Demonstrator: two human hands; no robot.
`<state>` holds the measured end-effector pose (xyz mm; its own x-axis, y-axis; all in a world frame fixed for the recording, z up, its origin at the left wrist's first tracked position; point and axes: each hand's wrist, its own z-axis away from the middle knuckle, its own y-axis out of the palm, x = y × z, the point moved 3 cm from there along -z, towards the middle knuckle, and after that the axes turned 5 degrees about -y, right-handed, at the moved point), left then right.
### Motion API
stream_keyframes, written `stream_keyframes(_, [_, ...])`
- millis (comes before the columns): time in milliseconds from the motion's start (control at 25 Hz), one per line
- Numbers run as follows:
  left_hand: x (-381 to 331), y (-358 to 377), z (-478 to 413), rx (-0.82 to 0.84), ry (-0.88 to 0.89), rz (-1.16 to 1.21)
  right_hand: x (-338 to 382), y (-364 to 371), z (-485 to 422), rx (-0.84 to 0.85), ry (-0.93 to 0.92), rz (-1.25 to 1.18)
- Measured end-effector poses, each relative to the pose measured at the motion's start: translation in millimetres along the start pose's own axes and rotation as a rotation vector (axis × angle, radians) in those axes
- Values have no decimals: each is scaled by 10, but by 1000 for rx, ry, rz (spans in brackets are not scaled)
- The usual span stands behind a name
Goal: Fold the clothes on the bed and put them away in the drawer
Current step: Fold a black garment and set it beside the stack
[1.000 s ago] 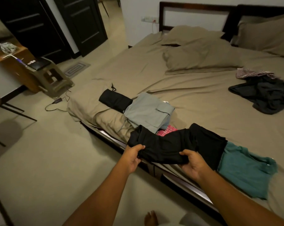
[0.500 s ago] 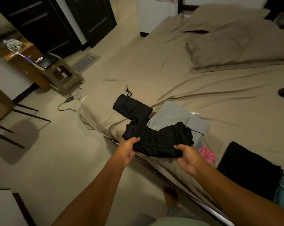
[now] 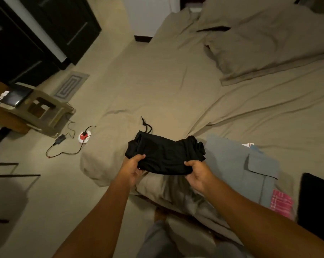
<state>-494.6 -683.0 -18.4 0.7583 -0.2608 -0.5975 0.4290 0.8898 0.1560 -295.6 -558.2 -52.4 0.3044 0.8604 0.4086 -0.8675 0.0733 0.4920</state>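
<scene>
A folded black garment [image 3: 164, 155] is held over the corner of the bed [image 3: 176, 94]. My left hand [image 3: 134, 168] grips its left end and my right hand [image 3: 198, 173] grips its right end. It covers the earlier folded black piece, of which only a drawstring [image 3: 145, 124] shows behind it. To its right lies a folded grey garment [image 3: 237, 164] with a flap pocket, on top of a pink checked cloth [image 3: 282, 203]. Another black garment [image 3: 315, 205] lies at the right edge of the view.
Two pillows [image 3: 265, 40] lie at the head of the bed. On the floor to the left are a red and white plug socket [image 3: 84, 136] with cables, a small stool [image 3: 46, 110] and a mat [image 3: 72, 85]. Dark wardrobe doors [image 3: 27, 34] stand at the far left.
Both hands have carried the folded black garment leftward from beside the teal cloth to over the other black piece at the bed's corner. The view has swung left and down.
</scene>
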Motion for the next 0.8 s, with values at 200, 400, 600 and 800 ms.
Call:
stream_keyframes(200, [-551, -164, -1137, 91, -102, -48, -350, 462, -701, -170, -89, -152])
stream_keyframes(400, [-402, -393, -1829, 27, -167, -190, -776, 353, -1073, -457, -124, 70])
stream_keyframes(600, [-221, -576, -1814, -185, -98, -243, -884, 341, -913, -585, -111, 293])
stream_keyframes(800, [-446, -402, -1263, -352, 127, -961, -474, 526, -348, -566, -251, 716])
